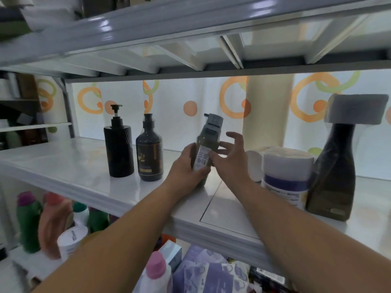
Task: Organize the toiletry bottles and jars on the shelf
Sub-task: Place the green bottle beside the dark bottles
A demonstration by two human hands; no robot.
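My left hand (pixel 186 166) grips a dark olive pump bottle (pixel 208 142) with a white label, tilted slightly over the middle of the white shelf (pixel 80 166). My right hand (pixel 230 157) is beside it on the right with fingers spread, the fingertips touching the bottle. To the left stand a black ribbed pump bottle (pixel 119 149) and a dark amber bottle (pixel 149 155), both upright. On the right are a white-and-purple tub (pixel 285 176), a small white jar (pixel 255 163) behind it, and a tall dark bottle (pixel 333 174) with a grey flat cap.
Another shelf board (pixel 190 28) hangs close overhead. Below the shelf are several coloured detergent bottles (pixel 29 220), a pink-capped bottle (pixel 157 269) and purple printed packs (pixel 211 271). A patterned curtain (pixel 190 106) backs the shelf.
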